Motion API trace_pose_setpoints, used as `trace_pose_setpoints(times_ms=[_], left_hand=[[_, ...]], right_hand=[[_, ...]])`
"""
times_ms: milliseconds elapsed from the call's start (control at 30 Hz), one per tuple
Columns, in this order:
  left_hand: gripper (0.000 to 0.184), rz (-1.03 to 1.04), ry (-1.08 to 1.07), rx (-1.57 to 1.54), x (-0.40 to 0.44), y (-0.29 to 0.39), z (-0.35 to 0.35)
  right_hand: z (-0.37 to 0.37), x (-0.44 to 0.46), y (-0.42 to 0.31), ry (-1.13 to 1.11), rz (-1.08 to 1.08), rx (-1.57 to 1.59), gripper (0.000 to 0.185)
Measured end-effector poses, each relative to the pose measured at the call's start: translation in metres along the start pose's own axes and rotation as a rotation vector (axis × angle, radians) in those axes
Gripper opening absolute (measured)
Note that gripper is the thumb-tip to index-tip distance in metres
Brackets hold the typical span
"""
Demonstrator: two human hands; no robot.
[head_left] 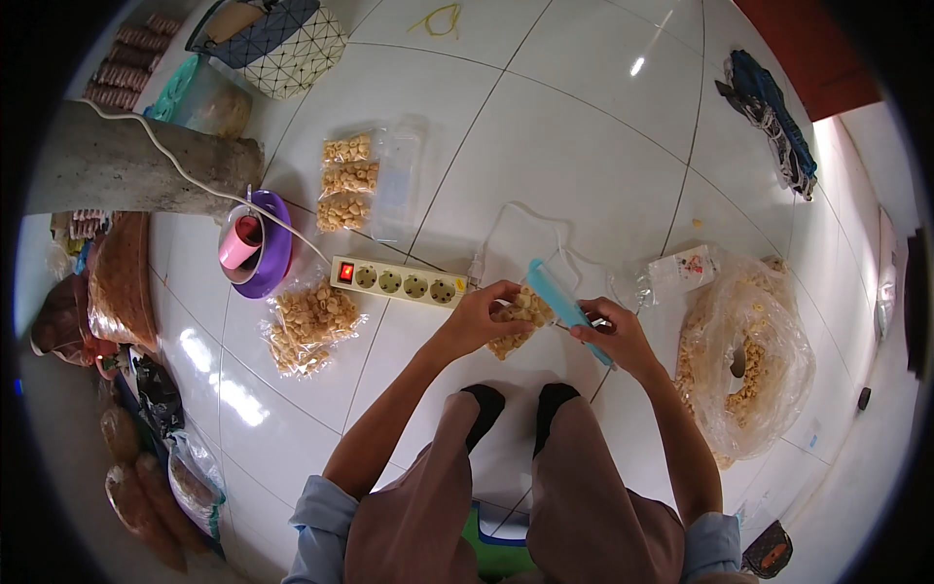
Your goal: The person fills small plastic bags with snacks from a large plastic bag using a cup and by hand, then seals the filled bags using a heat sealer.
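Note:
Between my hands, above the tiled floor, is a small clear bag of golden snack pieces [522, 313]. The fingers of my left hand [477, 319] are closed on its left side. In my right hand [623, 341] is a long light-blue hand-held bag sealer [558, 294], tilted across the bag's right end; whether its jaws press the plastic I cannot tell. A white cord [516, 206] loops over the floor behind it. Just left of my left hand lies a white power strip [399, 281] with a lit red switch.
Filled snack bags [311, 326] are piled at left, with strips of snack packs [347, 182] behind them. A large open plastic bag of snacks [749, 360] stands at right beside a plastic packet [681, 273]. A purple basin [277, 258] holds a pink cup [240, 243].

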State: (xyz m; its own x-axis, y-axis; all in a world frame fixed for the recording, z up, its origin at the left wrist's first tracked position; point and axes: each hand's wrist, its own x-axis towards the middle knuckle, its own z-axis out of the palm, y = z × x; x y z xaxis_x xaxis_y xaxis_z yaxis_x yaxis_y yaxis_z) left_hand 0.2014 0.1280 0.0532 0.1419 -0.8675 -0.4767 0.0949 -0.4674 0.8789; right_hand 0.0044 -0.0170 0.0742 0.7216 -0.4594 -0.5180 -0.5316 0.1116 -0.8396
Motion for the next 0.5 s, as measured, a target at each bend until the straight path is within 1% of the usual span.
trace_pose_setpoints(times_ms=[233,400,500], left_hand=[[0.055,-0.001,-0.001,0.002,-0.0013,0.0009,0.0002],[0.055,-0.004,-0.004,-0.012,-0.0008,-0.0034,0.0002],[0.06,0.044,0.035,-0.011,-0.0006,-0.0063,0.001]], right_hand=[[0.0022,0.0,-0.0017,0.007,0.008,0.025,0.04],[0.0027,0.0016,0.0026,-0.003,-0.036,0.011,0.034],[0.0029,0.0011,0.0025,0.017,-0.022,0.051,0.031]])
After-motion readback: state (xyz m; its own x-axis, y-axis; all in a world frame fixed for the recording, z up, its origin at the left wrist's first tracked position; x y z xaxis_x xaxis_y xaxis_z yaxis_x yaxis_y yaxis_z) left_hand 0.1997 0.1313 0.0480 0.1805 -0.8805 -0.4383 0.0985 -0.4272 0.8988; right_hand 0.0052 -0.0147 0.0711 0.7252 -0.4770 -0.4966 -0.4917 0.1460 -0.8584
